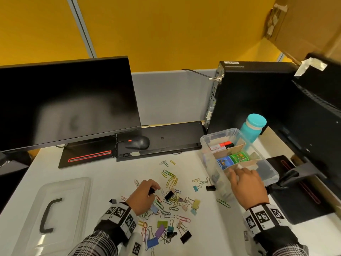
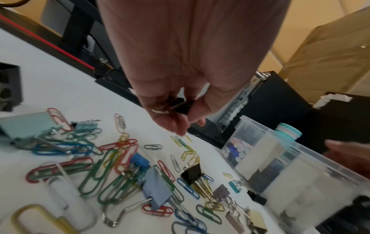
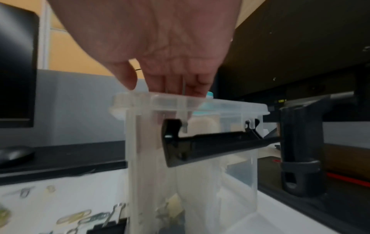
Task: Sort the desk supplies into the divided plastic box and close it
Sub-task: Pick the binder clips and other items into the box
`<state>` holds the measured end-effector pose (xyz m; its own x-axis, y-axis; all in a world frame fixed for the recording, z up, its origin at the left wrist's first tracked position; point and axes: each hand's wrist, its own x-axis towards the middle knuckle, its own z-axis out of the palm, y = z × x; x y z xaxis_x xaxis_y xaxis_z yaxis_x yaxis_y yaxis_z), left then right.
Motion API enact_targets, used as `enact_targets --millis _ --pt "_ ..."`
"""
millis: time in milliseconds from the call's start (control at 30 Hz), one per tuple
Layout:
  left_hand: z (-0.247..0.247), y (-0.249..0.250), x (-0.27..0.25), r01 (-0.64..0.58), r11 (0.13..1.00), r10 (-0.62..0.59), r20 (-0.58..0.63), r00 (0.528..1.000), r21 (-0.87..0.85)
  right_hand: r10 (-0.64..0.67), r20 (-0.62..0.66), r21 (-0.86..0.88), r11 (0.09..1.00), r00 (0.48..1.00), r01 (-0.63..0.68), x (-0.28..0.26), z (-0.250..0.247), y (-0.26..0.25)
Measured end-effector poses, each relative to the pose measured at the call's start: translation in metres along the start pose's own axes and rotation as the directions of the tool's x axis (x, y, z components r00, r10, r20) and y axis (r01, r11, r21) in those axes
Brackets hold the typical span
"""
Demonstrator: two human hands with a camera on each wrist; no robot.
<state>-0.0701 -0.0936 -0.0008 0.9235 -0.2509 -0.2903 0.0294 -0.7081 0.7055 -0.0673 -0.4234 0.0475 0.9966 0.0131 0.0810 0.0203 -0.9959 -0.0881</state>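
Above the bench (image 1: pixel 212 228), the left hand (image 1: pixel 142 196) pinches a black binder clip (image 2: pixel 181 104); the right hand (image 1: pixel 247 185) rests spread on the box (image 1: pixel 206 143) rim — a loose pinch risks dropping the clip outside its compartment.

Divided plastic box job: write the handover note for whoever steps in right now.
Left hand: fingers pinch a black binder clip above the pile.
Right hand: fingers straight, reaching over the box rim at its near end.
Done: markers and tape rolls sit in their compartments.
Left: paper clips and binder clips scattered on the desk; lid lies off, at the left.
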Motion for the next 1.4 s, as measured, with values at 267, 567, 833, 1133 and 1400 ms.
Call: enact_targets --millis 267,567,833,1133,1400 --pt "0.029 0.109 0.021 -0.357 0.931 0.354 0.053 0.934 0.076 0.455 -0.034 0.142 0.883 0.890 -0.447 0.013 0.020 0.046" --pt "0.094 0.210 0.077 -0.582 0.753 0.562 0.161 0.811 0.308 0.467 -0.109 0.254 0.866 0.877 -0.430 0.011 0.033 0.047" --pt "0.068 0.167 0.057 -0.534 0.823 0.543 0.010 0.840 0.194 0.459 -0.045 0.242 0.867 0.887 -0.436 0.011 0.026 0.048" --pt "0.013 0.037 0.031 -0.216 0.906 0.218 0.038 0.975 0.365 -0.088 -0.303 0.305 0.934 0.949 0.185 0.000 -0.010 -0.025" --pt "0.022 0.016 0.029 -0.260 0.821 0.183 0.197 0.963 0.508 -0.086 0.268 0.107 0.992 0.960 0.059 -0.004 0.060 -0.068"
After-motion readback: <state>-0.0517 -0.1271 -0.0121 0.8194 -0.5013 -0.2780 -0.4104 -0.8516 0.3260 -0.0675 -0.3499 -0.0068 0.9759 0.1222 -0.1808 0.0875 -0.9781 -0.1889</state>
